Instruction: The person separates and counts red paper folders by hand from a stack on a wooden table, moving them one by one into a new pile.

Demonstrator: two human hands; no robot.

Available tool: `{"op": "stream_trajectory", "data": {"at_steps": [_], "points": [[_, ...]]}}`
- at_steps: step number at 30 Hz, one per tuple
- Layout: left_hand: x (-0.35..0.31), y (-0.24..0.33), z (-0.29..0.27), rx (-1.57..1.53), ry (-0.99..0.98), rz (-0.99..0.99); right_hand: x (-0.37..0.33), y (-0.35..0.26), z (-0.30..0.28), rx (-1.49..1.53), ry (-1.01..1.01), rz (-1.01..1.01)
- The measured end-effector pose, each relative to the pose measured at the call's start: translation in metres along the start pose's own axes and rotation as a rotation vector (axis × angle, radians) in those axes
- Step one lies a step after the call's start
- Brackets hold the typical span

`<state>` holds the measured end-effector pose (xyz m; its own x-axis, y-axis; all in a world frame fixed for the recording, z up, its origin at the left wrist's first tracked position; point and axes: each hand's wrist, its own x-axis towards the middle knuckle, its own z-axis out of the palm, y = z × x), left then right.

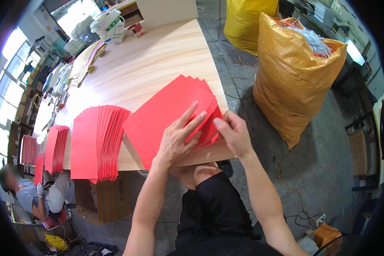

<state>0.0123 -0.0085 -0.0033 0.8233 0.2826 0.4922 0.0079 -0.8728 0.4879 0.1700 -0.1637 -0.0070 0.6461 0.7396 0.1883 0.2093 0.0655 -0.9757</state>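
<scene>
A stack of red paper sheets (pixel 164 115) lies turned at an angle by the table's near right edge, its right-hand corners slightly fanned. My left hand (pixel 178 138) rests on top of it with the fingers spread. At the right corner of the stack, my right hand (pixel 236 134) is closed, thumb against curled fingers, on the edge of a red sheet (pixel 217 114). How many sheets it grips is hidden. To the left, a fanned pile of red sheets (pixel 94 143) overlaps the table's near edge.
More red piles (pixel 56 147) line the wooden table (pixel 166 51) at left. A seated person (pixel 34 194) in a white glove is at far left. Tools and a white bucket (pixel 108 25) stand along the far side. A full orange sack (pixel 292 77) stands on the floor at right.
</scene>
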Motion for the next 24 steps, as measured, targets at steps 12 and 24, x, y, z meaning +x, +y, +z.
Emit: {"op": "stream_trajectory", "data": {"at_steps": [12,24], "points": [[0.002,0.005,-0.006,0.013,0.000,0.037,0.007,-0.013,-0.006,0.546,-0.086,0.364],[0.000,-0.001,-0.003,-0.060,-0.008,-0.018,-0.021,-0.005,-0.009,-0.591,0.355,-0.525]]}}
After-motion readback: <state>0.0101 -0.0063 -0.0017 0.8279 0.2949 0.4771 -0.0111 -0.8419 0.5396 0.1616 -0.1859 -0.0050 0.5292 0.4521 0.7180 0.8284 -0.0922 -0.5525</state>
